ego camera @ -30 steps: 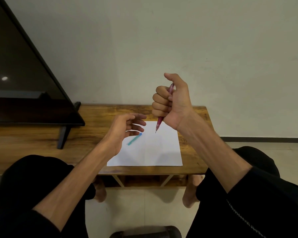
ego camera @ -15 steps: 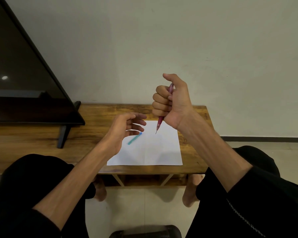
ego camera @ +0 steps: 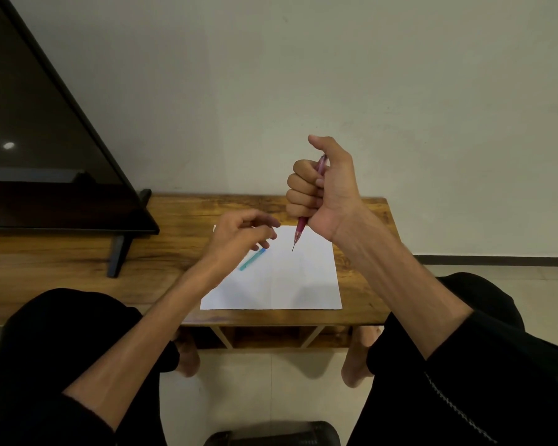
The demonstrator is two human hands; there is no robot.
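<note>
Right hand (ego camera: 322,188) fist-grips the slim pink pen (ego camera: 302,225) tip-down over the white paper sheet (ego camera: 297,278), probably clicking it; left hand (ego camera: 239,239) hangs loose, empty, above the teal pen cap (ego camera: 252,259).

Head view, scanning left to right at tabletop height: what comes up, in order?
Television → its stand leg → left hand → right hand, gripping the pink pen → dark skirting strip. The teal cap and the paper overlap the hands sideways, so both are left out.
</note>
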